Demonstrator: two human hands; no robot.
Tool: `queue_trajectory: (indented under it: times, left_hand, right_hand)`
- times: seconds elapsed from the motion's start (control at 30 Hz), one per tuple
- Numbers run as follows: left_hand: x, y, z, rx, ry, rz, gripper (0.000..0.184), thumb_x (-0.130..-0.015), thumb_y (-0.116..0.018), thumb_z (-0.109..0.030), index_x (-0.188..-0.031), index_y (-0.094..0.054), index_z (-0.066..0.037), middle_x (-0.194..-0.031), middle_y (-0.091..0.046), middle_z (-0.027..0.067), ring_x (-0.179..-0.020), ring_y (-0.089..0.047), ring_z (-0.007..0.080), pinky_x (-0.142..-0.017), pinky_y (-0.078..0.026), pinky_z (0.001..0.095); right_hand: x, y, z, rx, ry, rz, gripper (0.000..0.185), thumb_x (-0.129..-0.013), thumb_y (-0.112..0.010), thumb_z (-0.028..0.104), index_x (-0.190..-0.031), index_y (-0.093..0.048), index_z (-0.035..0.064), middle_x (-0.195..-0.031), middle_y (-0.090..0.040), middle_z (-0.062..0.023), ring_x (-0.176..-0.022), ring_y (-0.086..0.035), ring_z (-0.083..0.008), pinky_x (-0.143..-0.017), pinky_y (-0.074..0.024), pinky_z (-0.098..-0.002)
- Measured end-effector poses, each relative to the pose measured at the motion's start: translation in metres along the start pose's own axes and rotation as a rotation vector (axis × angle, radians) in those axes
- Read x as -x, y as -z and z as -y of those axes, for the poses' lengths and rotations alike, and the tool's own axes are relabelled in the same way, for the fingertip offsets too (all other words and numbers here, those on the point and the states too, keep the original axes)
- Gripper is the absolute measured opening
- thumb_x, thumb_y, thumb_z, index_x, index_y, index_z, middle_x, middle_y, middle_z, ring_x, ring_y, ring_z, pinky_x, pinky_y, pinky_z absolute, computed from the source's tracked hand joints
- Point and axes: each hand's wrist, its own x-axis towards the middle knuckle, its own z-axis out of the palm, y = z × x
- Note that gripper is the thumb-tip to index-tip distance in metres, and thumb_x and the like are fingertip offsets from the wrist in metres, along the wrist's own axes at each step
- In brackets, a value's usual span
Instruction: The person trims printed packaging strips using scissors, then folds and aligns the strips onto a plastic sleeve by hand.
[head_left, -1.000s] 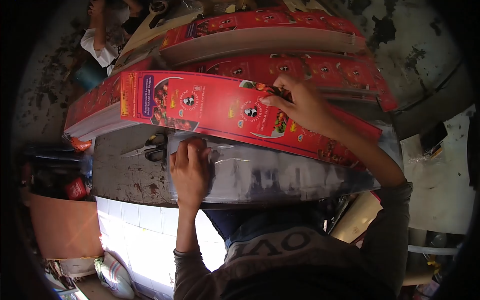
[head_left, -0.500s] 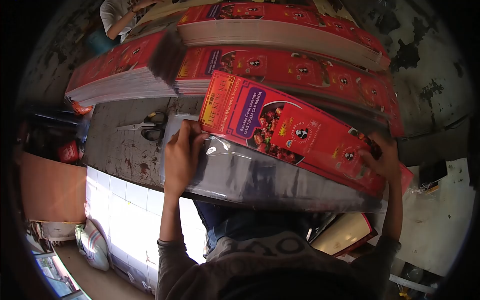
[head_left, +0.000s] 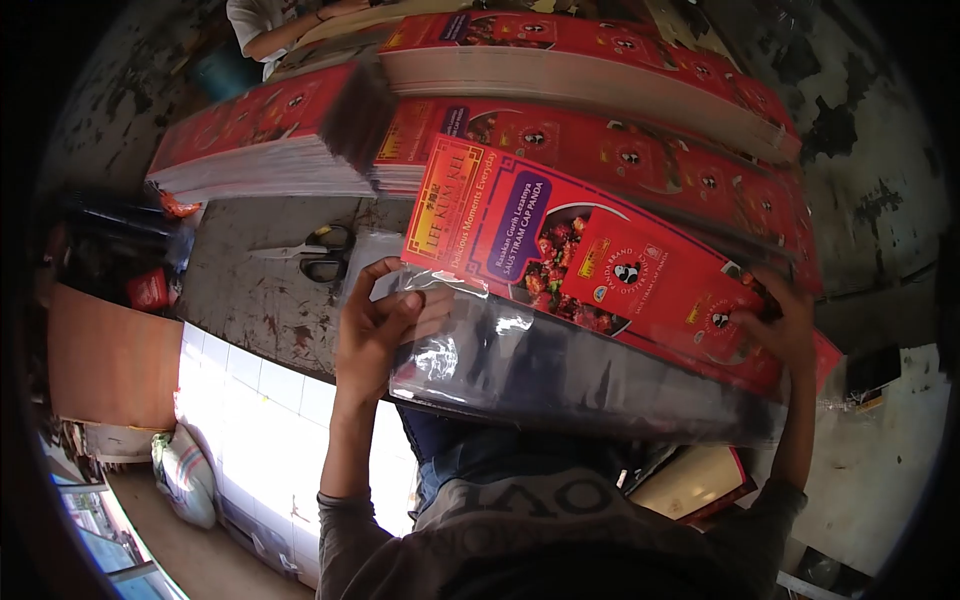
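The long, red printed card strip (head_left: 640, 265) slants above the clear plastic film (head_left: 560, 370), gripped near its right end by the right hand (head_left: 786, 318); its left end sits just beside the left hand (head_left: 370, 335) — fingers at the film's edge, pinch indeterminable. The worn grey bench (head_left: 265, 300) carries black-handled scissors (head_left: 325, 262); red card stacks (head_left: 585, 75) stand beyond.

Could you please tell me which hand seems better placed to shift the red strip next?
Probably the right hand: it holds the strip toward its right end, while the left hand is occupied at the left end of the plastic.
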Motion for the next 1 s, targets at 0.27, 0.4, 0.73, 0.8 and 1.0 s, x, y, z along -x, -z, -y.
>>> queue_trajectory:
  times: [0.27,0.4,0.73,0.8,1.0]
  left_hand:
    - [-0.004,-0.004,0.003,0.064,-0.043,-0.003,0.034,-0.084,-0.05,-0.004,-0.112,-0.035,0.007,-0.085,-0.062,0.0174,-0.076,-0.062,0.0177,-0.067,-0.05,0.0261]
    - [-0.004,0.002,0.007,-0.011,-0.052,0.019,0.027,-0.085,-0.05,-0.006,-0.108,-0.044,0.006,-0.086,-0.063,0.0132,-0.075,-0.061,0.0145,-0.066,-0.049,0.0237]
    - [-0.004,0.006,0.009,-0.024,-0.082,0.022,0.032,-0.084,-0.05,-0.006,-0.111,-0.044,0.011,-0.088,-0.063,0.0172,-0.078,-0.061,0.014,-0.071,-0.046,0.0236]
    - [-0.004,0.002,0.007,-0.024,-0.076,0.043,0.032,-0.084,-0.05,-0.006,-0.11,-0.044,0.011,-0.087,-0.063,0.0167,-0.076,-0.061,0.0134,-0.07,-0.046,0.0235]
    - [-0.005,0.001,0.004,-0.084,-0.168,-0.012,0.028,-0.084,-0.051,-0.009,-0.106,-0.05,0.009,-0.083,-0.063,0.0121,-0.074,-0.059,0.0108,-0.068,-0.046,0.0239]
  right_hand:
    - [0.005,0.012,-0.003,0.055,0.048,0.052,0.05,-0.055,-0.078,0.024,-0.094,-0.058,0.0021,-0.081,-0.062,-0.0097,-0.068,-0.061,-0.0179,-0.059,-0.0476,-0.0267]
    - [0.005,0.0,-0.008,0.017,0.063,-0.016,0.051,-0.055,-0.078,0.026,-0.096,-0.058,0.0025,-0.079,-0.062,-0.0102,-0.065,-0.06,-0.018,-0.058,-0.0471,-0.0268]
    - [0.002,-0.014,-0.003,-0.118,-0.048,0.194,0.048,-0.06,-0.076,0.031,-0.098,-0.059,0.0069,-0.075,-0.061,-0.0083,-0.055,-0.054,-0.0165,-0.053,-0.0434,-0.0261]
    - [0.008,-0.013,-0.005,-0.107,0.0,0.176,0.047,-0.061,-0.075,0.033,-0.097,-0.06,0.0074,-0.073,-0.061,-0.0083,-0.053,-0.054,-0.0172,-0.052,-0.0431,-0.0264]
    - [0.012,-0.011,0.005,-0.177,0.01,0.221,0.046,-0.063,-0.072,0.039,-0.095,-0.061,0.0073,-0.074,-0.062,-0.009,-0.056,-0.057,-0.0242,-0.055,-0.0442,-0.0293]
